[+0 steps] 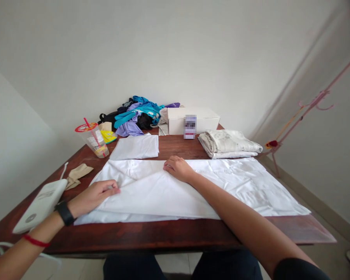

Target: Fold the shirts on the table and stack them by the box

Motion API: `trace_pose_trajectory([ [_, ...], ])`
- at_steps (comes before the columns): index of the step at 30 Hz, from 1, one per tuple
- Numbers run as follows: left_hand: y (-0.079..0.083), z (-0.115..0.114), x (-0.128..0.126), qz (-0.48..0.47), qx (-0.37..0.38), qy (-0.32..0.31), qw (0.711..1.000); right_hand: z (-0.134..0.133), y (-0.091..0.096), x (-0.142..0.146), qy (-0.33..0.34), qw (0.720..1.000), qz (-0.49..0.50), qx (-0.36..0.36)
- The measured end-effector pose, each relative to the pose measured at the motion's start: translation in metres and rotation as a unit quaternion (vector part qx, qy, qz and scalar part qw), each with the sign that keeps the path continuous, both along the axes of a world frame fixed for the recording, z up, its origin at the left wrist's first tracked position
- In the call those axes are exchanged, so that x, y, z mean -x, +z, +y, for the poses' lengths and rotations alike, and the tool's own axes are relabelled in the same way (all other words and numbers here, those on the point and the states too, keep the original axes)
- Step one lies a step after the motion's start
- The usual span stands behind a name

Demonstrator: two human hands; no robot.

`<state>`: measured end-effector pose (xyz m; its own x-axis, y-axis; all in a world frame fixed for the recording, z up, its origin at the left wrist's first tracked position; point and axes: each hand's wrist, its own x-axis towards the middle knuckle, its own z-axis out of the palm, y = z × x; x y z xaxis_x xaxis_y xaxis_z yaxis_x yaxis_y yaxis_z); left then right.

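Observation:
A large white cloth [163,198] lies folded in a long wide strip across the table, with wrinkles over its right half. My left hand [100,192], below a black wristband, is closed at the cloth's left end, thumb and fingers pinching its upper layer. Near the far edge at the middle, my right hand [178,168] rests on the same cloth with bent fingers gathered on the fabric; the fingertips are partly hidden. A slanting crease runs between the two hands. Just beyond the cloth sits a smaller folded white cloth [135,147].
On the dark wooden table [151,237] are a white power bank [41,204], beige cloth [78,175], a plastic cup with straw [95,140], a clothes heap [140,114], a white box [177,116] and a folded patterned cloth [227,142]. A pink rack [309,105] stands right.

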<state>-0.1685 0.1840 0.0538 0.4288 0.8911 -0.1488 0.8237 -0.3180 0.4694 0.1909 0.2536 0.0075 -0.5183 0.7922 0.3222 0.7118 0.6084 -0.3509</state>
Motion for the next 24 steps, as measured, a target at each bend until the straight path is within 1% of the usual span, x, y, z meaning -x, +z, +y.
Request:
trace_pose_trajectory([
  [1,0.0,0.0,0.004,-0.004,0.006,-0.003,1.0,-0.001,0.001,-0.001,0.002,1.0,0.006,-0.003],
  [3,0.002,0.0,0.009,0.023,-0.007,0.001,1.0,-0.003,0.007,-0.003,0.016,1.0,0.016,-0.011],
  [5,0.004,-0.004,0.01,0.075,-0.046,0.009,0.996,-0.009,0.016,-0.002,0.05,0.998,0.012,-0.024],
  [7,0.009,-0.012,0.005,0.112,-0.112,0.008,0.987,-0.019,0.026,0.002,0.099,0.995,-0.009,-0.031],
  [8,0.013,-0.016,-0.001,0.119,-0.153,0.0,0.981,-0.025,0.029,0.006,0.122,0.992,-0.023,-0.024],
  [10,0.018,-0.025,-0.022,0.109,-0.227,-0.026,0.967,-0.039,0.031,0.016,0.153,0.987,-0.049,0.012],
  [11,0.019,-0.03,-0.036,0.096,-0.252,-0.044,0.962,-0.045,0.029,0.021,0.161,0.984,-0.062,0.036],
  [13,0.018,-0.035,-0.068,0.065,-0.269,-0.082,0.957,-0.056,0.021,0.032,0.172,0.979,-0.079,0.072],
  [14,0.014,-0.036,-0.084,0.046,-0.268,-0.104,0.957,-0.059,0.016,0.037,0.178,0.977,-0.083,0.077],
  [16,0.003,-0.035,-0.112,0.014,-0.261,-0.144,0.954,-0.063,0.006,0.043,0.184,0.977,-0.082,0.066],
  [18,-0.013,-0.029,-0.13,-0.009,-0.258,-0.173,0.95,-0.065,-0.002,0.046,0.184,0.979,-0.076,0.046],
  [20,-0.03,-0.024,-0.135,-0.017,-0.258,-0.18,0.949,-0.064,-0.004,0.047,0.185,0.979,-0.074,0.038],
  [22,-0.044,-0.021,-0.13,-0.014,-0.257,-0.155,0.954,-0.063,-0.002,0.046,0.189,0.978,-0.073,0.044],
  [24,-0.054,-0.021,-0.119,-0.005,-0.26,-0.119,0.958,-0.061,0.003,0.043,0.192,0.977,-0.063,0.064],
])
